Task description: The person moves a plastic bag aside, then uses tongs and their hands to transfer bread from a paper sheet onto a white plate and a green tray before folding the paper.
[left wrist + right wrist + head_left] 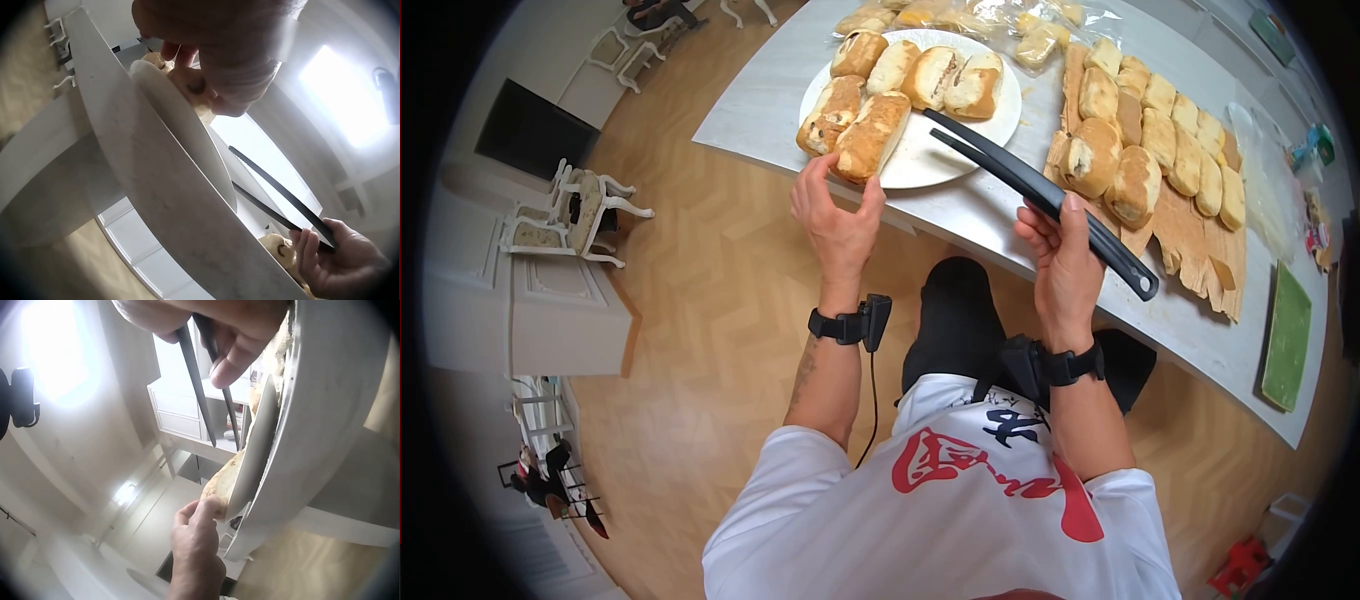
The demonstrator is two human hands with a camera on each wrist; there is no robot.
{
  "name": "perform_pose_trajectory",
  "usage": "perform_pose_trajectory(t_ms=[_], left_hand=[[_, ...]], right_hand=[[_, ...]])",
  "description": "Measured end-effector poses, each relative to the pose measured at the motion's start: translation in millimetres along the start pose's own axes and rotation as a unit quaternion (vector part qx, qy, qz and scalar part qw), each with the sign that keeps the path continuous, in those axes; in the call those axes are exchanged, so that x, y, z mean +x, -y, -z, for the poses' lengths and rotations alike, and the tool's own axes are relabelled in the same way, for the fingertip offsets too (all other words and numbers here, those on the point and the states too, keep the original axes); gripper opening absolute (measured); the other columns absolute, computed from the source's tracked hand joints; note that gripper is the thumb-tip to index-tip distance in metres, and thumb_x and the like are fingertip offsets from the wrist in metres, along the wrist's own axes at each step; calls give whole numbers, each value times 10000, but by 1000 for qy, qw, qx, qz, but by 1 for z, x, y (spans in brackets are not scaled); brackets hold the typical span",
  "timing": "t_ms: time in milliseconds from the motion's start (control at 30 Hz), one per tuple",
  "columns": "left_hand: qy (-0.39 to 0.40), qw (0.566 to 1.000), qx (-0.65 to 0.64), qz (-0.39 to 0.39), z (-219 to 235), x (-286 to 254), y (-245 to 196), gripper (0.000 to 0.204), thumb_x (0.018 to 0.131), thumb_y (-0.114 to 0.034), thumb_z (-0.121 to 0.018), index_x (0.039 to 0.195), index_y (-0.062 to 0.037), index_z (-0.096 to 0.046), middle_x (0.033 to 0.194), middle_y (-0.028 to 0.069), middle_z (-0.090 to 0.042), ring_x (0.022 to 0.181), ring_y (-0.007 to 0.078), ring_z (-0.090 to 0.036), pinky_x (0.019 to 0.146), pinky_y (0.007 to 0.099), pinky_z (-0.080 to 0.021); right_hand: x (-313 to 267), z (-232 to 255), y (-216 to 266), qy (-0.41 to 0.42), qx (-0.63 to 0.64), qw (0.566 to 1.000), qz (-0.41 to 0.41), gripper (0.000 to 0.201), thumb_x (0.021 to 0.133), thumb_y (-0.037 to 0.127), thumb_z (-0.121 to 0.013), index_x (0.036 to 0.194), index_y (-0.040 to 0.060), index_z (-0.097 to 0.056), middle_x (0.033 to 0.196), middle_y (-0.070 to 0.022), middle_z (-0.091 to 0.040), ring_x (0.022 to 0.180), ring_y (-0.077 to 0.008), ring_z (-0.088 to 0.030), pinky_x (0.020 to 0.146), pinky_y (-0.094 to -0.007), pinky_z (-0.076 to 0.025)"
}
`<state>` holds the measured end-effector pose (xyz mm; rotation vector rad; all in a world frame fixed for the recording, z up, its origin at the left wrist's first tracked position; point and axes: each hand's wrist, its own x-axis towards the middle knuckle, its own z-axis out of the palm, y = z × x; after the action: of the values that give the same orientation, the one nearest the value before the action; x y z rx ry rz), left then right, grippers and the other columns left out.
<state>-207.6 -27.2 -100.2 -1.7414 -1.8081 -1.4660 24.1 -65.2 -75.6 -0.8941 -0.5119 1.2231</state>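
Observation:
A white plate [925, 160] stands near the table's edge with several golden-brown bread rolls [940, 75] around its far and left side. My left hand [838, 222] pinches the near end of the closest bread roll [874, 135], thumb and fingers on either side of it. In the right wrist view that left hand [197, 540] grips the roll's end at the plate's rim. My right hand [1065, 262] holds a pair of black tongs [1040, 185], their tips slightly apart over the plate's right side. Between the tongs' tips there is nothing.
Rows of paler rolls [1160, 140] lie on torn brown cardboard [1200, 250] to the right. Bagged bread [970, 15] sits behind the plate. A green tray [1286, 340] lies at the table's right end. White chairs [580, 215] stand off to the left.

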Motion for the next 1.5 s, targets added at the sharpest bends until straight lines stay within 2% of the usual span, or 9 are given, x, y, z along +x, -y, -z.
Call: perform_pose_trajectory(t_ms=[300,400,567,867,1267,1333,1367,1433,1500], left_hand=[[9,1000,-5,16,6,6,7,460,775,-146,-770,1167,-39,-555,1148,119,-584,1113,309,-522,973,422,-410],[19,999,-14,30,8,8,7,470,784,-165,-780,1177,-34,-559,1159,113,-585,1130,295,-521,984,409,-412],[29,997,-43,60,9,10,6,510,790,-197,-793,1204,-20,-554,1187,114,-584,1153,271,-525,1001,385,-415],[27,998,-40,51,8,17,8,503,797,-188,-782,1213,-19,-555,1164,120,-600,1133,261,-546,1001,378,-418],[30,991,-85,96,5,15,17,517,809,-208,-780,1235,-19,-559,1183,109,-607,1139,218,-544,1006,362,-411],[29,986,-111,123,5,15,18,516,799,-187,-782,1228,-12,-555,1187,124,-598,1147,246,-538,1003,368,-411],[34,982,-128,136,3,15,16,516,794,-176,-784,1225,-9,-553,1189,131,-593,1151,261,-536,1002,372,-411],[35,985,-96,140,3,15,19,517,818,-226,-769,1249,-36,-558,1216,102,-599,1161,223,-536,1017,369,-389],[50,985,-84,143,3,15,21,512,836,-258,-757,1260,-47,-560,1233,89,-600,1167,206,-537,1025,369,-374]], right_hand=[[-8,-21,-17,69,-13,997,-25,313,955,204,-634,1142,-36,-563,968,-148,-668,817,-193,-695,738,-285,-583],[-5,-19,-19,47,-6,999,-12,315,956,206,-634,1149,-32,-562,969,-140,-672,810,-186,-693,753,-287,-578],[-4,-23,-19,60,-21,998,-12,308,955,201,-636,1147,-30,-566,966,-139,-677,819,-179,-689,757,-284,-572],[-3,-27,-22,64,-27,998,-4,303,961,203,-629,1155,-20,-565,961,-137,-679,814,-175,-683,755,-277,-565],[-4,-24,-21,75,-40,996,-4,289,949,179,-644,1151,-14,-570,964,-123,-662,824,-165,-672,739,-270,-562],[-3,-24,-22,73,-39,997,5,276,948,178,-645,1141,-8,-578,943,-117,-667,807,-159,-670,725,-264,-559],[-3,-25,-22,70,-37,997,-15,260,945,179,-648,1130,6,-588,896,-99,-670,778,-143,-664,703,-250,-550],[-1,-22,-22,79,-48,995,-38,244,938,174,-656,1121,24,-597,862,-77,-670,758,-122,-656,689,-235,-540],[-3,-20,-23,84,-17,996,-13,242,930,174,-670,1117,35,-602,881,-69,-670,762,-108,-651,693,-229,-540]])
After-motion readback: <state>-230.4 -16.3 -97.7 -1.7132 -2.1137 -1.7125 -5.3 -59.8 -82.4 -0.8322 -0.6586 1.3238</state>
